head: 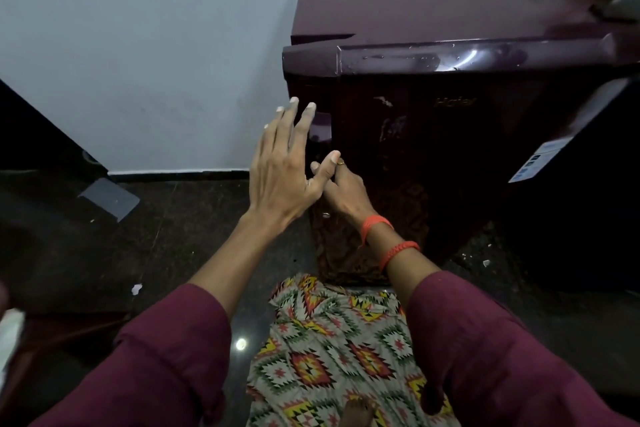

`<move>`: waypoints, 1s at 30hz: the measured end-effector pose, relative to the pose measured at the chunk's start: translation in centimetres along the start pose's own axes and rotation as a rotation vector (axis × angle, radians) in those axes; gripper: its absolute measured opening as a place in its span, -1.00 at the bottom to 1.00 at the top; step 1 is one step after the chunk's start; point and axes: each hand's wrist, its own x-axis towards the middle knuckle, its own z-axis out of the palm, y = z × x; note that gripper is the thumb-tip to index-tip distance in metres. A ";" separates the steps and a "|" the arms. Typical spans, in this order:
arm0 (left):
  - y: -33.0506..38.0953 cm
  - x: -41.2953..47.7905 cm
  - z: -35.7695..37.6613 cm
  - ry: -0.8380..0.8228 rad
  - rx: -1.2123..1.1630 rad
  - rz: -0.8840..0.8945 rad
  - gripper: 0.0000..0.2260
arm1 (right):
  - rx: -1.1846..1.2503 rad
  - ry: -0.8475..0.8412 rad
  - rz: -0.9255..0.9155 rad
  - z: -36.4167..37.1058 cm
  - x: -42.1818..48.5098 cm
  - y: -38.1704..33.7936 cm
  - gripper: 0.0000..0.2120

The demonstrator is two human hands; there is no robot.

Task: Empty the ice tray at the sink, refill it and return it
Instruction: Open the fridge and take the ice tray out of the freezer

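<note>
The fridge (450,135) is shut and no ice tray is seen — little looks done. The left hand (284,170) is spread open, empty; the grip of the right hand (343,192) cannot be told.

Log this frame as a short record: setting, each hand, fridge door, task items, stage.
setting: person facing a maroon fridge beside a white wall
left: left hand open, fingers spread, by the door handle
right: right hand lower at the door edge, partly hidden by the left thumb; grip unclear; orange bands on wrist
door: appears closed
ice tray, sink: not in view
stage: at the fridge; fetching or returning, cannot tell
</note>
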 end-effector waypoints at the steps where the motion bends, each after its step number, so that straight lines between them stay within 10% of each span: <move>1: 0.1 0.2 -0.1 0.004 -0.001 0.008 -0.34 | -0.021 0.012 -0.017 0.0 -0.6 0.3 -0.47; 30: 17.8 -11.0 -9.2 0.257 -0.272 0.359 -0.63 | -0.318 0.419 -0.300 -9.5 -28.6 14.7 -0.51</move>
